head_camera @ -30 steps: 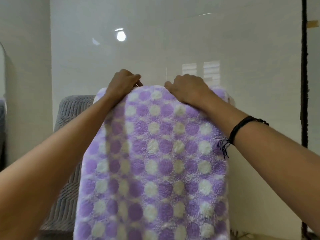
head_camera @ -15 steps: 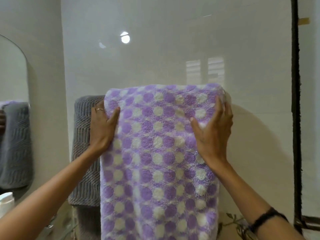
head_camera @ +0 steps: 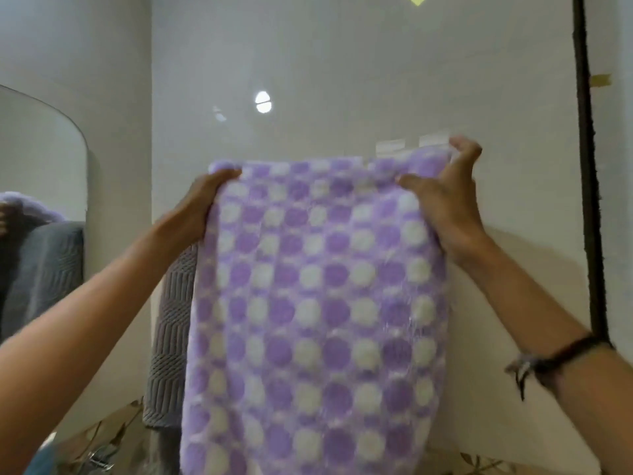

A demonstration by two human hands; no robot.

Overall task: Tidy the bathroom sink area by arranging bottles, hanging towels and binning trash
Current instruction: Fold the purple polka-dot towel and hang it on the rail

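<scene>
A fluffy purple towel with white dots (head_camera: 318, 303) hangs down flat against the pale wall in the middle of the view. My left hand (head_camera: 202, 204) grips its upper left corner. My right hand (head_camera: 445, 200) grips its upper right corner, fingers curled over the top edge. Whatever the towel hangs from is hidden behind it. A grey ribbed towel (head_camera: 171, 337) hangs just left of it, partly covered by the purple one.
A mirror (head_camera: 41, 186) on the left wall reflects the grey towel and a bit of purple. A dark vertical frame (head_camera: 587, 166) runs down the right side. A patterned counter edge (head_camera: 113, 437) shows at the bottom left.
My hands slid from flat on the towel's sides up to its two top corners and closed on them. The view tilted slightly upward and the towel's top edge shifted.
</scene>
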